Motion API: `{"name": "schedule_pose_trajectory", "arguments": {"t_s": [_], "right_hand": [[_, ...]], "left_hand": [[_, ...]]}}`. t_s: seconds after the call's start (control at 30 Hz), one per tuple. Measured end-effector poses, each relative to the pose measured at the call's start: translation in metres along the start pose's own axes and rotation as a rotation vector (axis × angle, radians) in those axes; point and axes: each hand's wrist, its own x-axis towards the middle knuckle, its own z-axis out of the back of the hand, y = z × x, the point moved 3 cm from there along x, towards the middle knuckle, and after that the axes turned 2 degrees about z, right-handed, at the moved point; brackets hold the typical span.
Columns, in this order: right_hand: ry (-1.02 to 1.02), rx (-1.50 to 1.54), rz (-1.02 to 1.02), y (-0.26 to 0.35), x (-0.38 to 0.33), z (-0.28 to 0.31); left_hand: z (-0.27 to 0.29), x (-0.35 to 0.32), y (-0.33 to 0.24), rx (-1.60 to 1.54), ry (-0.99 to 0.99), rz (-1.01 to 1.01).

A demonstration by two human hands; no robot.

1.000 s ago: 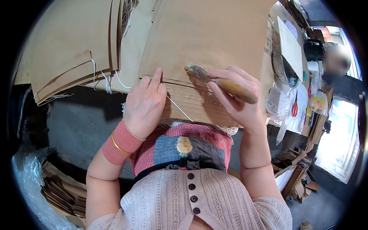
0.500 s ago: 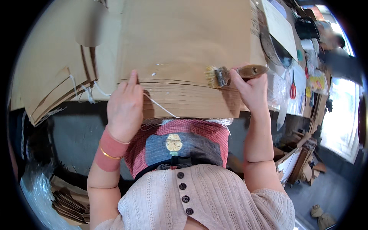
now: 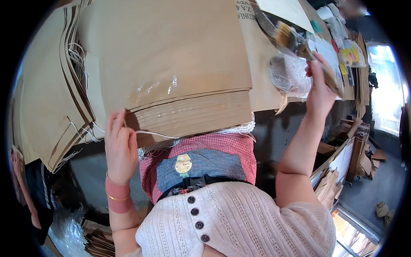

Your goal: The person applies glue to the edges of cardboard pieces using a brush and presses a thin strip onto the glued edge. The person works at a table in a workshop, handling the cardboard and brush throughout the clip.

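A worktable carries brown paper goods in a dim workshop, seen from the head camera. At centre, a paper stack shows wet-looking gloss along its top sheet's near edge; the stepped strips nearer look mostly duller, apparently uncoated. At right, the right hand grips a brush clear of the stack. The left hand's fingers bend at the near-left corner, by a white cord; whether they pinch anything is unclear.
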Motion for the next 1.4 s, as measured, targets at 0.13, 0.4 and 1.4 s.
{"name": "schedule_pose_trajectory", "arguments": {"t_s": [0.13,0.4,1.4], "right_hand": [[0.278,-1.090,0.135,-0.057,-0.017,0.039],[0.953,0.336,0.138,0.043,-0.174,-0.115],[0.574,0.424,-0.816,-0.080,-0.061,-0.075]], "left_hand": [[0.015,-0.029,-0.012,-0.837,0.395,0.351],[0.074,-0.011,-0.089,-1.007,0.049,-0.097],[-0.004,0.042,0.039,0.407,-0.334,-0.204]]}}
